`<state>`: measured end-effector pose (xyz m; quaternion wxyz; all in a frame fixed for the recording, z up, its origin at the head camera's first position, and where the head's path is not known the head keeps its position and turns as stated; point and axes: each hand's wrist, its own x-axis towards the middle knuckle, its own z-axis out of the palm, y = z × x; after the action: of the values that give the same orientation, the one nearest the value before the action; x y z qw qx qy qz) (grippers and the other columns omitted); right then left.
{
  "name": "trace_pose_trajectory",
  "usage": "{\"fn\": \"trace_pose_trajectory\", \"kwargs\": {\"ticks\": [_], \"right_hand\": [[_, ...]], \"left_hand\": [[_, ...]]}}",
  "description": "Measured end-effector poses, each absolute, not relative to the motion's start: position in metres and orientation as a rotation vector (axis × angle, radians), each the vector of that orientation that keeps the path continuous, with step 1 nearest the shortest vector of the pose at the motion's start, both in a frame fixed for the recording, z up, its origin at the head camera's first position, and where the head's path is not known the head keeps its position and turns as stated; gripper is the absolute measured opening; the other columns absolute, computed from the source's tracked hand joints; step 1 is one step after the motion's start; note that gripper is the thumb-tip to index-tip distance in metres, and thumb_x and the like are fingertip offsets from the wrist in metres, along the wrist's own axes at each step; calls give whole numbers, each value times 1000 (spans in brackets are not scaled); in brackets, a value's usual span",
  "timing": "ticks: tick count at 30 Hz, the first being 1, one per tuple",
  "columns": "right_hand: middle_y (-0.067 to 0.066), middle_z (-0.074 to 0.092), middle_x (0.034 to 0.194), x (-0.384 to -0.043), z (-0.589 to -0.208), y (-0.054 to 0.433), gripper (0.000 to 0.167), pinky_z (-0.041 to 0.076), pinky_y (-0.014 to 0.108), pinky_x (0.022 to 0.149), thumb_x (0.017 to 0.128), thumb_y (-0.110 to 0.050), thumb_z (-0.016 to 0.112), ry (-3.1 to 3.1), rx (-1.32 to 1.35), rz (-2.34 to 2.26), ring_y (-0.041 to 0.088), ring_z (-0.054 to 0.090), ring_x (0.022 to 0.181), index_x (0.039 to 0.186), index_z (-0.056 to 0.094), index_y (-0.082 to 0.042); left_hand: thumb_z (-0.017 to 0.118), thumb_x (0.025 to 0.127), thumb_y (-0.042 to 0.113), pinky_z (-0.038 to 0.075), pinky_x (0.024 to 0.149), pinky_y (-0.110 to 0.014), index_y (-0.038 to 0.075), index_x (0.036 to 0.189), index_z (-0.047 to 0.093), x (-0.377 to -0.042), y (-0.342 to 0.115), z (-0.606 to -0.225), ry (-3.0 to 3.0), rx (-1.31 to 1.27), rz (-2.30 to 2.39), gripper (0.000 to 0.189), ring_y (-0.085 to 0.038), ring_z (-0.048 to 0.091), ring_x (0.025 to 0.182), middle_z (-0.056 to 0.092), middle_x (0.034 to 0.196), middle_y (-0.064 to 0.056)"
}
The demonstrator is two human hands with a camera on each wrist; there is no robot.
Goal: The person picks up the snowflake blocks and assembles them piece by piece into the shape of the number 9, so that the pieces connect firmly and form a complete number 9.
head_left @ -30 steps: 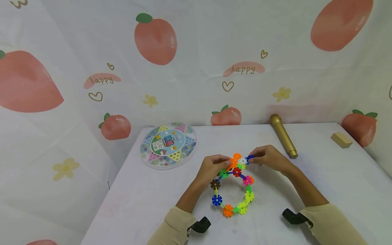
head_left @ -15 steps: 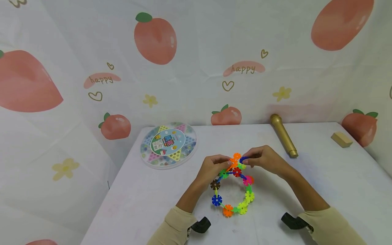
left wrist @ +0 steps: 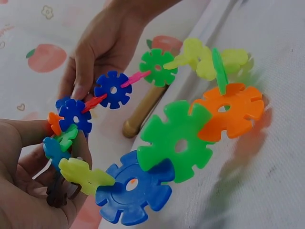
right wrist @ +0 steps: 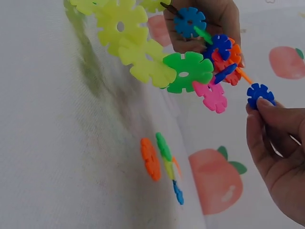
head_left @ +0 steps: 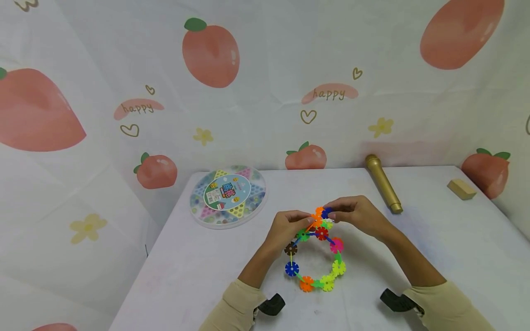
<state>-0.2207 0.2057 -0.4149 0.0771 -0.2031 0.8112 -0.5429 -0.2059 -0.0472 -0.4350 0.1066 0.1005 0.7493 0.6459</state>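
Note:
My left hand (head_left: pixel 285 227) grips the upper left part of a ring of interlocking snowflake discs (head_left: pixel 338 268), which hangs over the table. Blue, green, orange, yellow, pink, red and brown discs are linked edge to edge in it. From the right, my right hand (head_left: pixel 360 214) pinches a single blue snowflake disc (right wrist: pixel 257 90) between thumb and fingertips. That disc's rim is right at the edge of an orange disc (head_left: pixel 317 221) near the top of the ring. In the left wrist view, both hands meet at one side of the ring, and fingers hide some discs there.
Several more discs, among them an orange one (right wrist: pixel 150 159), lie on the table (head_left: pixel 198 285) in the right wrist view. A round Chinese checkers box (head_left: pixel 227 220) is at the back left. A gold microphone (head_left: pixel 384 184) and a wooden block (head_left: pixel 461 189) lie toward the back right.
My right hand has moved left, bringing the blue disc from beside the white disc to the orange disc at the ring's top. The ring has swung slightly; my left hand has stayed put.

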Motion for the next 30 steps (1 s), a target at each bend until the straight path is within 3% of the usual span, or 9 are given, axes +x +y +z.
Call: {"fn": "trace_pose_trajectory", "kwargs": {"ticks": [9, 22, 26, 30], "right_hand": [[19, 78, 106, -220, -416, 203, 18, 63, 30, 87, 101, -15, 74, 2439, -600, -1680, 48, 73, 94, 115, 75, -3], [11, 81, 102, -220, -420, 200, 14, 64, 37, 90, 102, -11, 71, 2414, -613, -1743, 44, 75, 97, 109, 81, -4], [12, 82, 101, -219, -421, 200, 14, 64, 40, 89, 101, -8, 70, 2402, -633, -1765, 43, 76, 94, 108, 81, -1], [12, 82, 102, -220, -422, 199, 17, 64, 34, 87, 102, -7, 70, 2390, -674, -1764, 42, 77, 95, 110, 80, 5]], "left_hand": [[75, 101, 33, 60, 88, -27, 8, 110, 82, -207, -47, -435, 2221, 284, 1894, 28, -14, 72, 91, 80, 104, -4], [75, 100, 30, 60, 85, -27, 5, 104, 83, -206, -46, -436, 2246, 281, 1902, 27, -12, 72, 88, 81, 99, -5], [75, 101, 29, 60, 85, -27, 3, 104, 83, -204, -45, -434, 2243, 302, 1923, 27, -13, 73, 88, 81, 99, -6], [76, 100, 26, 60, 84, -26, 2, 103, 83, -204, -44, -435, 2239, 325, 1935, 25, -13, 73, 87, 81, 99, -8]]}}
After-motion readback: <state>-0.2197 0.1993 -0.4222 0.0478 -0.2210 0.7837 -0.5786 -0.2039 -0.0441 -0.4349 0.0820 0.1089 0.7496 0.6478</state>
